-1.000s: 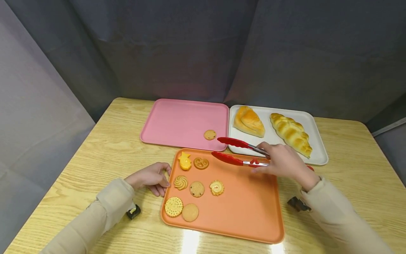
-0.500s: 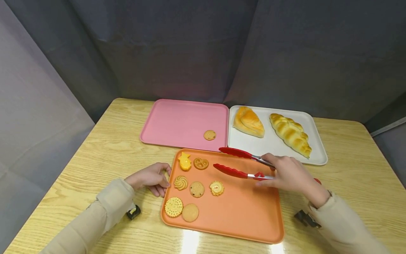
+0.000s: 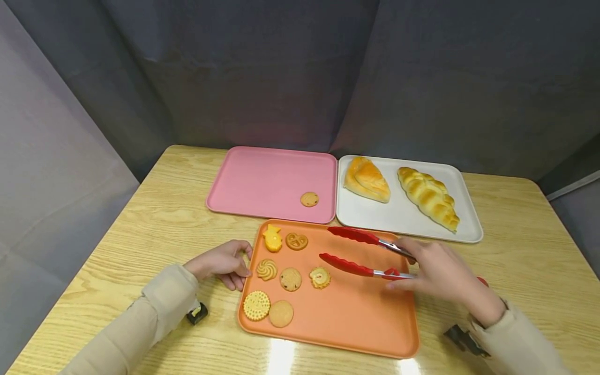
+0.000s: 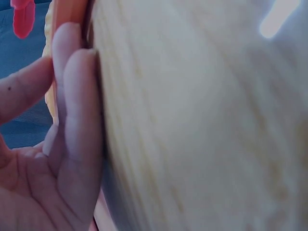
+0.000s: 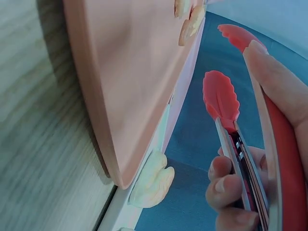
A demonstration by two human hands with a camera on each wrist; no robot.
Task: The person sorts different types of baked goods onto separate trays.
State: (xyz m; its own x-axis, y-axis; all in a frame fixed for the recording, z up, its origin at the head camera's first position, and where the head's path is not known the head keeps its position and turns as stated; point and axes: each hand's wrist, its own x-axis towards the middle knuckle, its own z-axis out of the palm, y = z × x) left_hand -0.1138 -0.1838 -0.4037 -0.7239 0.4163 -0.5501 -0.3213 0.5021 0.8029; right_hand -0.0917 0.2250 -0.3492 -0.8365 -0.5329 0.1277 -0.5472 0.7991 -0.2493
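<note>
My right hand [image 3: 433, 268] grips red-tipped metal tongs [image 3: 347, 264] above the right half of the orange tray [image 3: 361, 323]. The tong arms stand spread, with nothing between their red heads, as the right wrist view also shows. My left hand [image 3: 227, 264] pinches the tray's left rim, thumb at the edge and fingers [image 4: 79, 96] against its outer side. On the tray lie a pineapple-shaped cookie [image 3: 273, 239], a pretzel cookie [image 3: 297, 241], a swirl cookie [image 3: 267, 270], a chocolate chip cookie [image 3: 290, 279], a ruffled round cookie [image 3: 320, 277], a dotted biscuit [image 3: 257, 305] and a plain round cookie [image 3: 281, 313].
Behind the orange tray, a pink tray [image 3: 267, 182] bears one chocolate chip cookie [image 3: 309, 199]. Beside it, a white tray [image 3: 394, 214] holds a folded bread [image 3: 367, 179] and a braided loaf [image 3: 428, 198]. A dark curtain [image 3: 281, 73] hangs behind the wooden table [image 3: 173, 208].
My right hand has drawn the spread tongs back toward me and to the right, from near the pink tray's corner to over the orange tray. The left hand stays put.
</note>
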